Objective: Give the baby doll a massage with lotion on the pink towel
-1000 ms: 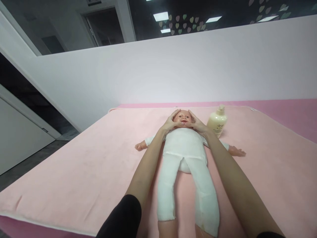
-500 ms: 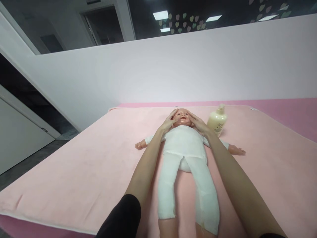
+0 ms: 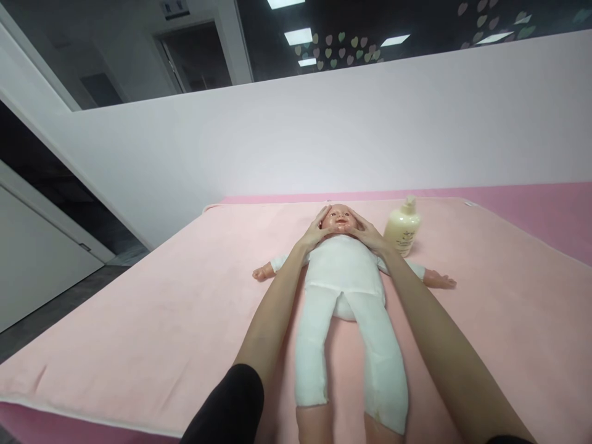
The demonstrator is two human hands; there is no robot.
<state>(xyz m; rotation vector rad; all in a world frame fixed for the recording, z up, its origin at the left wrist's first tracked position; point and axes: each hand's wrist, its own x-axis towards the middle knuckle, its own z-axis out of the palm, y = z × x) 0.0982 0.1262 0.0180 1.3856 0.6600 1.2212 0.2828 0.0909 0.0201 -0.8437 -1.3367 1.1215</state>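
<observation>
A baby doll [image 3: 345,262] in a white cloth body lies on its back, arms spread and legs toward me. My left hand [image 3: 317,232] rests along one side of the doll's head [image 3: 341,213], fingers stretched out and thumb at the chin. On the other side, my right hand [image 3: 367,234] lies in the same way, its fingers apart and its thumb by the chin. Both thumb tips sit just below the doll's mouth. Close to my right wrist stands a pale yellow pump bottle [image 3: 401,230], untouched.
A pink towel [image 3: 185,296] covers the padded surface under the doll. Behind it rises a white wall [image 3: 324,135] with a dark window [image 3: 416,31] above. The towel's near edge [image 3: 92,421] shows at lower left, and a white door panel [image 3: 41,253] stands farther left.
Both thumbs have moved down and inward, from the doll's cheeks to its chin. The other fingers stay along the sides of the head. The view has tilted slightly.
</observation>
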